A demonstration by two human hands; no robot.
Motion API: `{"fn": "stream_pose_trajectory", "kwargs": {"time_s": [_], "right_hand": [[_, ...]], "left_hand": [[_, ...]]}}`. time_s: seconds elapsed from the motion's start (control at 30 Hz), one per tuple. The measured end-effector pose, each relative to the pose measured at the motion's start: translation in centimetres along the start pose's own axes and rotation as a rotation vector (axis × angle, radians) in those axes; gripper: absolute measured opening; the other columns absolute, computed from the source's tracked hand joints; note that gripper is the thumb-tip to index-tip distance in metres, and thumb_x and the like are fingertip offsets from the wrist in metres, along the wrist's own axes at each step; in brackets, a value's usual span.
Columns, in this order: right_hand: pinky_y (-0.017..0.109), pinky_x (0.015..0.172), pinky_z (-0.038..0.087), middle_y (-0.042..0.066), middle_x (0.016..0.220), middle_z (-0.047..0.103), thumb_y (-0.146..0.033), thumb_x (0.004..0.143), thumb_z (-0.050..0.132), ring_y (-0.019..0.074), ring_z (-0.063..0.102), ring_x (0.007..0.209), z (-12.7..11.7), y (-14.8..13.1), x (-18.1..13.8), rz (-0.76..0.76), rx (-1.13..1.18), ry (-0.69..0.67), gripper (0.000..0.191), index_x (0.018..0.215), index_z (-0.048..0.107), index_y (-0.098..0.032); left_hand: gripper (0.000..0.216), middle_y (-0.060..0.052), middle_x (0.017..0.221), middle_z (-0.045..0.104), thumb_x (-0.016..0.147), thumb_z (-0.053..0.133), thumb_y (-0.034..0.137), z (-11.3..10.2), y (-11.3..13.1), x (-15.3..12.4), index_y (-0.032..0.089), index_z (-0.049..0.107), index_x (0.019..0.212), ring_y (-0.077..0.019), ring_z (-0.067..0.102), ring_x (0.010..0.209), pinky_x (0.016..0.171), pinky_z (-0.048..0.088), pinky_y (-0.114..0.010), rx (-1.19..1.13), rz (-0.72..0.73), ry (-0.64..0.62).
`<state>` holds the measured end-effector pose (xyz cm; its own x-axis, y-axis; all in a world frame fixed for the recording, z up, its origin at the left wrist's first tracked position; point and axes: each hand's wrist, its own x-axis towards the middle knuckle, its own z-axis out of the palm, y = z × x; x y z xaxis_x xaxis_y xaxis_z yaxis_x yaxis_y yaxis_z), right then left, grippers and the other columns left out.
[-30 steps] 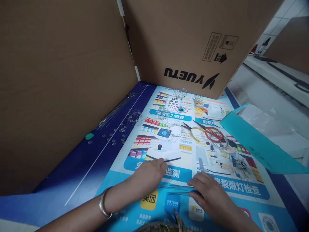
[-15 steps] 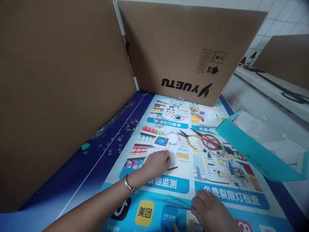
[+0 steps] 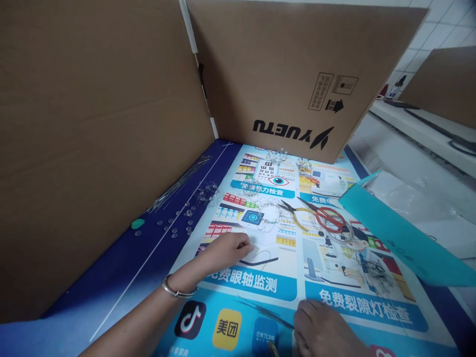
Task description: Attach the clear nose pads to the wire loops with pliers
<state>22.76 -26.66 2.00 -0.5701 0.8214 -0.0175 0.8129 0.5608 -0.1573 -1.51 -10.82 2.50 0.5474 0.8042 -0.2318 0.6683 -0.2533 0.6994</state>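
Head view: left hand (image 3: 229, 249) is shifting leftward, fingers curled, contents unclear; right hand (image 3: 324, 328), fingers closed, is keeping thin dark wires (image 3: 266, 313) aside.

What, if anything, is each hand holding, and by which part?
The right hand holds the thin wires by one end; the left hand is curled, but whether it holds anything cannot be told.

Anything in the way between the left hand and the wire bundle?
Nothing visible: between the left hand and the wire bundle in the right hand lies flat printed mat. The yellow-handled pliers sit beyond both hands.
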Motion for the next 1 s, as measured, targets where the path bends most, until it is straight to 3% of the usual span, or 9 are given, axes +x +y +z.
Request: {"fn": "stream_pose_trajectory", "kwargs": {"time_s": [0.17,0.27,0.4,0.57,0.7,0.87,1.0], "right_hand": [[0.026,0.049,0.022,0.001,0.073,0.059,-0.011,0.072,0.051,0.0158,0.051,0.059,-2.3,0.2,0.6,0.104,0.085,-0.320,0.009,0.076,0.051,-0.019],[0.025,0.050,0.023,0.002,0.076,0.060,-0.012,0.076,0.047,0.0155,0.051,0.062,-4.1,0.2,1.1,0.157,0.159,-0.418,0.009,0.077,0.053,-0.019],[0.023,0.058,0.032,0.003,0.087,0.061,-0.013,0.084,0.039,0.0148,0.054,0.072,-5.5,0.4,1.4,0.207,0.285,-0.385,0.018,0.086,0.055,-0.020],[0.026,0.067,0.037,0.005,0.092,0.061,-0.015,0.085,0.038,0.0174,0.054,0.081,-5.1,1.5,0.6,0.168,0.359,-0.343,0.024,0.095,0.058,-0.021],[0.027,0.067,0.039,0.007,0.090,0.061,-0.021,0.088,0.036,0.0176,0.053,0.080,-5.0,1.9,0.3,0.129,0.420,-0.329,0.026,0.097,0.060,-0.021],[0.026,0.066,0.041,0.005,0.088,0.061,-0.024,0.090,0.034,0.0166,0.055,0.078,-6.3,2.0,0.7,0.194,0.476,-0.317,0.028,0.097,0.061,-0.024],[0.025,0.065,0.041,0.003,0.089,0.061,-0.022,0.089,0.037,0.0150,0.055,0.077,-6.7,2.4,0.5,0.227,0.555,-0.318,0.025,0.096,0.061,-0.026]], "left_hand": [[0.029,0.000,0.064,0.055,0.084,0.043,0.039,-0.8,0.4,-0.3,0.017,0.058,0.072,-0.0132,0.048,0.058,0.049,0.026,-0.020,0.101,0.062,-0.095],[0.026,-0.001,0.069,0.058,0.085,0.043,0.036,-1.0,0.8,-0.6,0.018,0.059,0.074,-0.0135,0.050,0.062,0.052,0.028,-0.021,0.129,0.132,-0.125],[0.024,-0.001,0.076,0.061,0.087,0.042,0.031,-1.1,1.5,-1.0,0.019,0.061,0.082,-0.0140,0.051,0.068,0.057,0.031,-0.021,0.140,0.245,-0.183],[0.023,-0.002,0.080,0.062,0.088,0.042,0.031,-1.1,1.6,-1.2,0.019,0.062,0.086,-0.0149,0.053,0.072,0.062,0.035,-0.022,0.161,0.304,-0.223],[0.021,-0.001,0.085,0.063,0.088,0.044,0.030,-1.3,1.6,-1.4,0.020,0.062,0.087,-0.0150,0.055,0.075,0.064,0.036,-0.022,0.162,0.336,-0.265],[0.013,0.001,0.085,0.064,0.084,0.051,0.026,-1.5,1.9,-2.2,0.021,0.063,0.084,-0.0144,0.056,0.076,0.064,0.035,-0.022,0.167,0.414,-0.360],[0.004,0.001,0.079,0.063,0.076,0.060,0.024,-0.9,2.3,-2.7,0.020,0.061,0.077,-0.0151,0.056,0.074,0.060,0.033,-0.023,0.226,0.444,-0.336]]}}
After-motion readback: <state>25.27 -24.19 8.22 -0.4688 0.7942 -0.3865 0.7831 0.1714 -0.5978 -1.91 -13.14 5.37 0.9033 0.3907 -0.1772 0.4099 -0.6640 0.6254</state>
